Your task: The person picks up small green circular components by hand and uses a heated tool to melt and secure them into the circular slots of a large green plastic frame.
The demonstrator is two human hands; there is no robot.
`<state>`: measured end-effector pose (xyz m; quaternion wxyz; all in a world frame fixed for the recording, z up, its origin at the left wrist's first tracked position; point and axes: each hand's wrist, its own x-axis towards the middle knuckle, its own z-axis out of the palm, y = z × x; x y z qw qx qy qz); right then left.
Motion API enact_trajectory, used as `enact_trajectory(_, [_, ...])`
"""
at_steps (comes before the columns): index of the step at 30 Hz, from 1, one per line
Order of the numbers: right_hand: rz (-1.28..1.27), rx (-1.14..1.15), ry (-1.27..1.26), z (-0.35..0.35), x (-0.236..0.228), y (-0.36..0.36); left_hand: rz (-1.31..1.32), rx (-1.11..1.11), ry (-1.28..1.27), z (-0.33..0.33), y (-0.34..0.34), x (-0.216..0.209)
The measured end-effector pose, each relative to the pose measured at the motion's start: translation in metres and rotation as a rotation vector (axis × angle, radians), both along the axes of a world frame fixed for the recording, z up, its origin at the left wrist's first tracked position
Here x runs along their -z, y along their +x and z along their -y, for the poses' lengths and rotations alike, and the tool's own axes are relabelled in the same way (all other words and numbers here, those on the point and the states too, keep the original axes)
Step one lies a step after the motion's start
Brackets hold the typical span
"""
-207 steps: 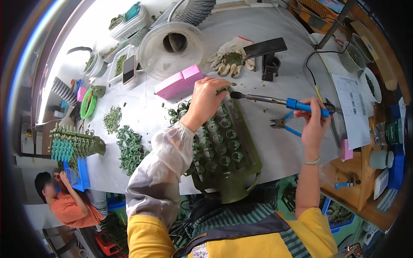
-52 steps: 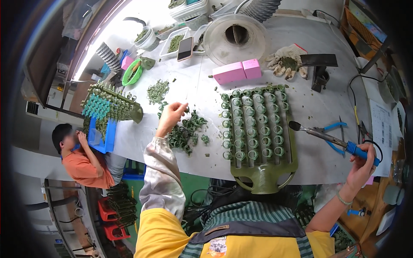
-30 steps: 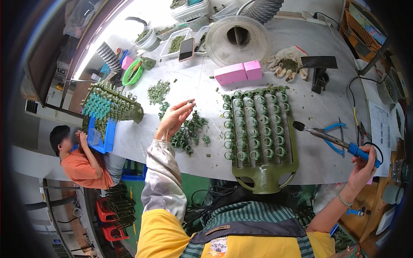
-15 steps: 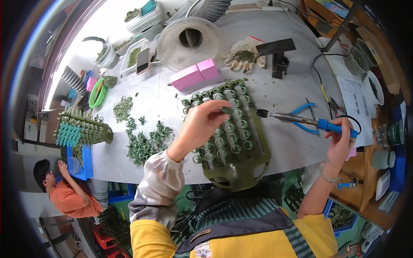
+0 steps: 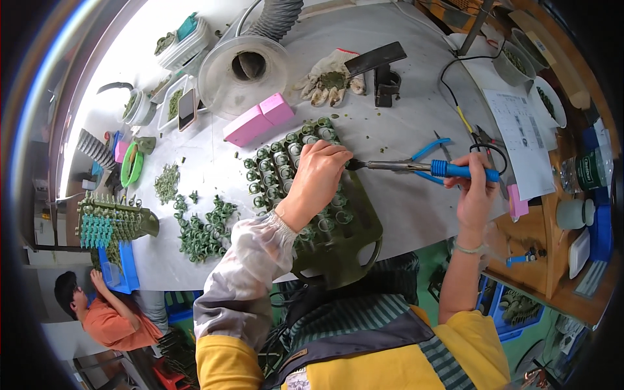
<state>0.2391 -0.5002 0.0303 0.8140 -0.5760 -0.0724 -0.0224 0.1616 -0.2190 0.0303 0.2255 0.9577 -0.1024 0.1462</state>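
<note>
In the middle stands an olive-green rack [image 5: 361, 214] with rows of green ring-shaped pieces [image 5: 273, 166]. My left hand [image 5: 316, 175] is over the rack's upper part, its fingers closed together; whatever they pinch is hidden. My right hand [image 5: 476, 195] grips the blue handle of a soldering iron [image 5: 396, 166]. The iron points left, its dark tip right beside my left fingertips; whether they touch I cannot tell. Left of the rack, loose curled green pieces [image 5: 205, 227] lie in a pile, with a smaller pile of pale green bits [image 5: 167, 183] beyond.
Pink blocks [image 5: 260, 120], a stained glove [image 5: 330, 78] and a clear suction hood [image 5: 214, 78] stand beyond the rack. Blue-handled pliers [image 5: 432, 148] lie behind the iron; its cord runs to the back right. A second loaded rack [image 5: 146, 222] and a person [image 5: 110, 318] are at left.
My right hand has brought the soldering iron leftward, its tip now at my left fingers. My left hand has turned, fingers pointing down onto the rack. The whole view has shifted.
</note>
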Motion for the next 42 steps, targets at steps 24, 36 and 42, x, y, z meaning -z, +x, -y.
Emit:
enact_trajectory(24, [0.011, 0.129, -0.132, 0.044, -0.004, 0.007, -0.181, -1.062, 0.436, -0.273, -0.152, 0.021])
enact_trajectory(36, [0.031, 0.179, -0.109, 0.036, -0.02, -0.012, -0.15, -0.371, -0.656, -0.12, -0.083, -0.032])
enact_trajectory(42, [0.006, 0.083, -0.069, 0.03, -0.022, -0.013, -0.096, -0.085, -0.327, -0.005, -0.049, -0.039])
